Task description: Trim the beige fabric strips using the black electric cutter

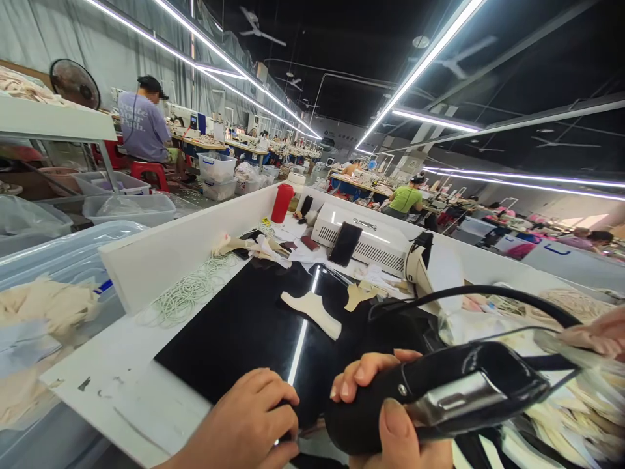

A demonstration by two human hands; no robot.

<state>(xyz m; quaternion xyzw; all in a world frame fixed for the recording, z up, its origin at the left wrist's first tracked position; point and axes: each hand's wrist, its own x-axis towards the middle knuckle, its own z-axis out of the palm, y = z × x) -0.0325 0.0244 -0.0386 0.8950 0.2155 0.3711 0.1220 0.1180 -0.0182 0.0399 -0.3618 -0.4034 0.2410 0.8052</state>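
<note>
At the bottom of the frame, a worker's right hand (385, 417) grips the rounded black handle of a handheld iron (439, 397), fingers over the top and thumb along the near side; its glossy body runs toward the lower right, and a black cord (469, 292) arcs above it. The left hand (249, 423), bottom centre, is curled with its fingertips pressed on the near edge of a black mat (234, 332) on the white desk (122, 384); whether it pinches something small there cannot be told. A cream fabric piece (312, 311) lies on the mat at mid-frame, well apart from both hands. A coil of pale elastic cord (190, 293) sits to the mat's left, against the desk's white side wall. Farther back stand a red bottle (282, 202) and a white machine (371, 244) with a dark phone (344, 243) leaning on it. In the upper left, a person in a lavender shirt (144, 127) sits on a red stool.
</note>
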